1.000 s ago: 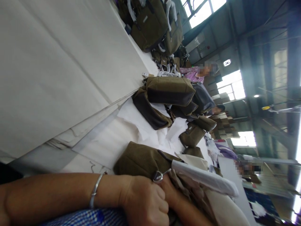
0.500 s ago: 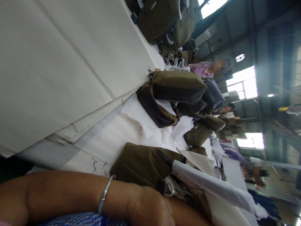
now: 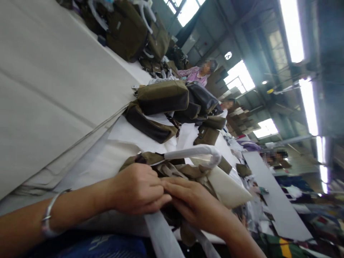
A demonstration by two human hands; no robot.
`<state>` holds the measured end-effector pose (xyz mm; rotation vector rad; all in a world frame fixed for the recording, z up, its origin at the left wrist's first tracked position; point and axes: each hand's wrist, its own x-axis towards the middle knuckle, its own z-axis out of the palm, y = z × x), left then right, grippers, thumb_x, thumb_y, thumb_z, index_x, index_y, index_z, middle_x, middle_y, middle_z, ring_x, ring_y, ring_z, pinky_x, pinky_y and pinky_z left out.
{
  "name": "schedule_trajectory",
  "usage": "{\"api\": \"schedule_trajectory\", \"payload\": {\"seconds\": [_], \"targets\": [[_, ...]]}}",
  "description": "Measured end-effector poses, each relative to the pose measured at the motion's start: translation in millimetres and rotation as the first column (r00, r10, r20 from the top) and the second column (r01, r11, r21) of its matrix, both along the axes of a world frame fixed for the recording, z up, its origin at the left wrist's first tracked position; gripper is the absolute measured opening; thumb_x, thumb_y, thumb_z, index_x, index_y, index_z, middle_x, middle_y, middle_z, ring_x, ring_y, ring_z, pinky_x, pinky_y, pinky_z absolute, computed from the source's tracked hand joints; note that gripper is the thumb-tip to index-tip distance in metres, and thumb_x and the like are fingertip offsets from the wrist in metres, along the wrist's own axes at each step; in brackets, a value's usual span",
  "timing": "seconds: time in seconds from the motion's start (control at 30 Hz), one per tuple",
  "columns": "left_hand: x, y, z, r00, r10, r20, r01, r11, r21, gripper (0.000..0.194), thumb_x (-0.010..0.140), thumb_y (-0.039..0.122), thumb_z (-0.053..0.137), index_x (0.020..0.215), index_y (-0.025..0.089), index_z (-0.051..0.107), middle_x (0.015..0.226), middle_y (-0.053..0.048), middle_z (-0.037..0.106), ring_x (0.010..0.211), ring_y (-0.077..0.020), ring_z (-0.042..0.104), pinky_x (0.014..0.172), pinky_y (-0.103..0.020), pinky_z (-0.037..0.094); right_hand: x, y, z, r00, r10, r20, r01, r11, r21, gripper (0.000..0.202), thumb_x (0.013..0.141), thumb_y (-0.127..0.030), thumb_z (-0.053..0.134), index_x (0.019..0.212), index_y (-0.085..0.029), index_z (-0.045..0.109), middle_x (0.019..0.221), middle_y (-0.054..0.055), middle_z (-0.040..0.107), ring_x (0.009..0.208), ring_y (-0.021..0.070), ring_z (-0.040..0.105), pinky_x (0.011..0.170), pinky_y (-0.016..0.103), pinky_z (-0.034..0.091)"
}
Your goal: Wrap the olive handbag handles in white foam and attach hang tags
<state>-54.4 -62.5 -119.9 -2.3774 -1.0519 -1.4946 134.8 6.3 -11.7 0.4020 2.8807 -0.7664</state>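
An olive bag (image 3: 153, 157) lies on the table right in front of me, its grey-brown lining (image 3: 185, 170) showing in folds. One strap or handle (image 3: 193, 152), wrapped in white, arches over the far side; another white-wrapped strip (image 3: 162, 233) hangs toward me. My left hand (image 3: 139, 188), with a silver bangle at its wrist, has its fingers curled on the bag's near edge. Meeting its fingertips, my right hand (image 3: 196, 200) presses its fingers together on the same edge. What lies under the fingers is hidden. Cream paper (image 3: 228, 184) sticks out at the bag's right.
Olive bags with dark brown panels (image 3: 162, 96) are piled beyond, on white sheets (image 3: 123, 132). More bags (image 3: 126, 32) stand farther back. A large pale sheeted surface (image 3: 53, 79) fills the left. A person in a pink patterned top (image 3: 195, 75) and other people are in the background.
The bag has turned or been opened: lining and a raised white-wrapped handle now show. My left hand has moved up onto its edge, and my right hand has come into clear view beside it.
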Motion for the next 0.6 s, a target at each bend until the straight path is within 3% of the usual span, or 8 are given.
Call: {"api": "schedule_trajectory", "payload": {"seconds": [0.07,0.13,0.2,0.27,0.33,0.4,0.5,0.6], "targets": [[-12.1,5.1,5.7,0.995,0.051,-0.083,-0.060,0.992,-0.109,0.047,0.107,0.028,0.043,0.064,0.021,0.062,0.057,0.000,0.062,0.051,-0.0162,0.057,0.052,-0.035,0.037,36.5,-9.1,20.5,0.975,-0.079,-0.208,0.111,0.983,0.148,0.040,0.103,-0.009,0.054,0.141,-0.021,0.060,0.135,0.007,0.071,0.124,0.0131,0.067,0.108,0.022,0.052],[-18.8,11.6,10.7,0.990,0.055,-0.128,-0.085,0.967,-0.242,0.041,0.106,0.035,0.048,0.072,0.021,0.067,0.064,-0.001,0.068,0.057,-0.0174,0.065,0.055,-0.032,0.042,82.1,-22.3,29.9,0.889,-0.139,-0.436,0.306,0.889,0.340,0.040,0.100,-0.007,0.058,0.135,-0.024,0.065,0.124,0.003,0.076,0.114,0.0116,0.071,0.103,0.019,0.054],[-19.4,17.6,17.0,0.993,0.013,-0.119,-0.055,0.933,-0.356,0.026,0.103,0.036,0.056,0.090,0.022,0.073,0.081,-0.002,0.076,0.070,-0.0190,0.072,0.062,-0.029,0.049,130.1,-36.0,22.1,0.728,-0.240,-0.642,0.599,0.679,0.425,0.030,0.099,-0.012,0.063,0.123,-0.027,0.071,0.112,0.001,0.079,0.104,0.0125,0.074,0.097,0.019,0.055],[-12.9,21.5,25.2,0.995,-0.051,-0.089,0.010,0.910,-0.414,0.021,0.098,0.033,0.062,0.114,0.025,0.073,0.100,-0.003,0.079,0.085,-0.0199,0.076,0.073,-0.026,0.056,171.9,-46.5,-2.0,0.482,-0.417,-0.770,0.860,0.390,0.328,0.019,0.101,-0.025,0.064,0.117,-0.026,0.075,0.112,0.003,0.079,0.103,0.0172,0.075,0.096,0.025,0.057],[1.6,23.4,33.5,0.980,-0.163,-0.112,0.101,0.900,-0.423,0.040,0.094,0.026,0.066,0.135,0.029,0.065,0.121,-0.003,0.077,0.104,-0.0205,0.075,0.087,-0.026,0.058,200.1,-53.4,-34.1,0.266,-0.659,-0.703,0.960,0.246,0.133,0.035,0.100,-0.046,0.063,0.124,-0.022,0.074,0.123,0.010,0.076,0.106,0.0249,0.075,0.094,0.035,0.060],[23.0,24.4,39.8,0.918,-0.324,-0.228,0.212,0.888,-0.409,0.061,0.088,0.021,0.072,0.145,0.034,0.057,0.143,-0.004,0.068,0.126,-0.0231,0.067,0.104,-0.031,0.055,211.5,-58.6,-63.7,0.213,-0.850,-0.481,0.938,0.316,-0.143,0.062,0.096,-0.063,0.061,0.139,-0.017,0.066,0.137,0.016,0.069,0.118,0.0304,0.071,0.098,0.041,0.060],[60.7,25.6,45.9,0.737,-0.512,-0.441,0.363,0.850,-0.381,0.079,0.075,0.021,0.083,0.147,0.032,0.055,0.157,-0.008,0.056,0.142,-0.0308,0.054,0.119,-0.042,0.046,202.9,-65.3,-90.2,0.354,-0.905,-0.236,0.723,0.425,-0.545,0.075,0.095,-0.071,0.058,0.150,-0.020,0.057,0.148,0.014,0.062,0.138,0.0310,0.058,0.113,0.044,0.050],[92.5,25.9,54.0,0.645,-0.496,-0.582,0.325,0.867,-0.378,0.075,0.076,0.019,0.081,0.147,0.028,0.056,0.155,-0.009,0.057,0.144,-0.0315,0.052,0.120,-0.045,0.044,181.4,-67.9,-99.6,0.309,-0.932,-0.188,0.489,0.325,-0.810,0.064,0.098,-0.069,0.057,0.146,-0.027,0.060,0.143,0.008,0.066,0.138,0.0294,0.057,0.115,0.047,0.046]]}}
